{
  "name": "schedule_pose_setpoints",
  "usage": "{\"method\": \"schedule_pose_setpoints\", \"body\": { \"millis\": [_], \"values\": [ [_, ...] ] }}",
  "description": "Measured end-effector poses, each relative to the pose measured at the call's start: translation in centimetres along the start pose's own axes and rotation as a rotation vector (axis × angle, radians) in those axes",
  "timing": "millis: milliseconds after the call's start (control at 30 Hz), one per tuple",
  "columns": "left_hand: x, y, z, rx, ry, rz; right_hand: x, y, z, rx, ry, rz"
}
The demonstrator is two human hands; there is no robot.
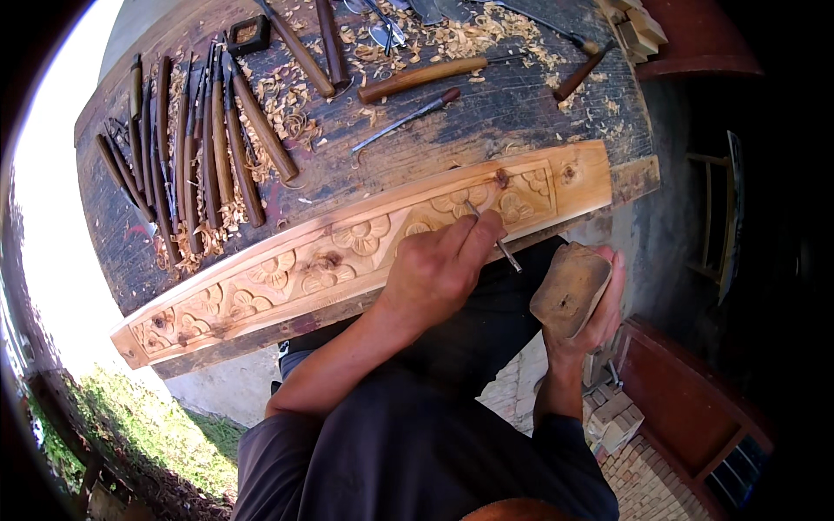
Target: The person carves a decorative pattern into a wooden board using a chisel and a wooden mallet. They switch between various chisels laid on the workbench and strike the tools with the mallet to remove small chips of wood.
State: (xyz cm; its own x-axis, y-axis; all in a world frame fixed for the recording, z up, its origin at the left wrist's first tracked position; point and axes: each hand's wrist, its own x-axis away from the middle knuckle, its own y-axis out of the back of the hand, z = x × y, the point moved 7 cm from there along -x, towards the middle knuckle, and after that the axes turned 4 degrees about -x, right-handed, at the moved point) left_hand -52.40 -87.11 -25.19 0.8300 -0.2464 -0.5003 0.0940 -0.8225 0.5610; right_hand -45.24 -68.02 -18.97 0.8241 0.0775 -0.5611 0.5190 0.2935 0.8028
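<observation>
My left hand (443, 265) is closed around a slim metal chisel (507, 257), which slants over the right part of a long carved board (584, 176). Flowers and leaves stand out in relief along this pale wooden board, between plain borders. Its tip end meets the carving near the upper flowers; the other end sticks out toward my right hand. My right hand (611, 313) grips a worn wooden mallet (569, 291), held beside the board's near edge and apart from the chisel. The mallet's block hides most of those fingers and its handle.
Several wooden-handled carving tools (211, 174) lie in a row on the dark worn workbench (339, 187). Farther back are a loose gouge (421, 80), a thin chisel (407, 122), a small dark square box (248, 35) and scattered wood shavings (486, 33).
</observation>
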Motion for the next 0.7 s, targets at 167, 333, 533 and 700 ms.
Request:
{"method": "schedule_pose_setpoints", "body": {
  "millis": [167,333,533,700],
  "values": [
    [-0.8,-0.9,0.1,-0.018,0.067,0.09,-1.1,0.9,-1.3,-0.003,-0.088,-0.056],
    [-1.5,-1.6,0.8,0.071,0.14,-0.035,-0.4,-0.2,-5.4,-0.66,-0.487,-0.3],
    [-1.5,-1.4,0.5,0.001,0.143,-0.047,-6.0,-1.5,0.3,-0.064,-0.033,0.095],
    [-0.3,-1.7,-0.8,-0.057,-0.053,-0.074,-3.9,-0.6,-0.2,-0.09,-0.046,-0.008]
  ]
}}
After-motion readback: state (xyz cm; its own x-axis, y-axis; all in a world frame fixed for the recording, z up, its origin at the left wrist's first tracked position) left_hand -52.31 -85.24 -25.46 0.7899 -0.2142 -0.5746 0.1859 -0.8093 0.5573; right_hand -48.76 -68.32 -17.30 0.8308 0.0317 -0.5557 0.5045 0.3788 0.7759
